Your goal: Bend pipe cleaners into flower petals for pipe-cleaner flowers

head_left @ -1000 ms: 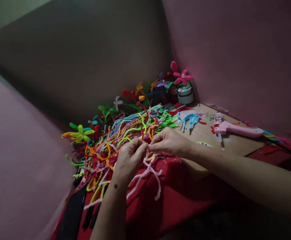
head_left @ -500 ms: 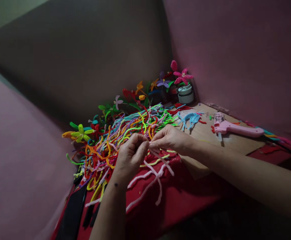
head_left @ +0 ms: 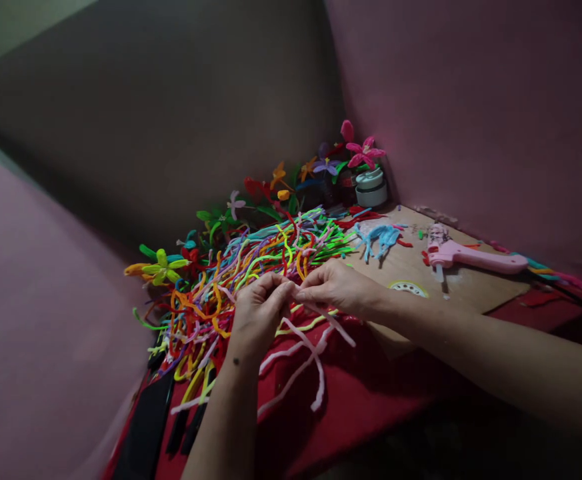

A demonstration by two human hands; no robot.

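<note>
A light pink pipe cleaner (head_left: 338,325) is pinched between my two hands, its free end sticking out to the lower right. My left hand (head_left: 263,308) is closed on it with thumb and forefinger. Close beside, my right hand (head_left: 333,288) grips it the same way, fingertips almost touching the left ones. Below them, more light pink pipe cleaners (head_left: 315,373) lie crossed on the red cloth (head_left: 371,400). A large tangle of multicoloured pipe cleaners (head_left: 251,260) spreads just behind my hands. The fingers hide the part being held.
A pink glue gun (head_left: 481,257) rests on a brown board (head_left: 461,293) at the right, near a light blue pipe cleaner piece (head_left: 381,240). Pipe cleaner flowers (head_left: 163,268) line the back, beside a white container (head_left: 371,188). A black flat object (head_left: 143,423) lies front left.
My right hand has shifted slightly right and down, and the fingertips are a little farther apart. The pipe cleaner's free end has moved right. A whitish oval with dark spots now shows on the board.
</note>
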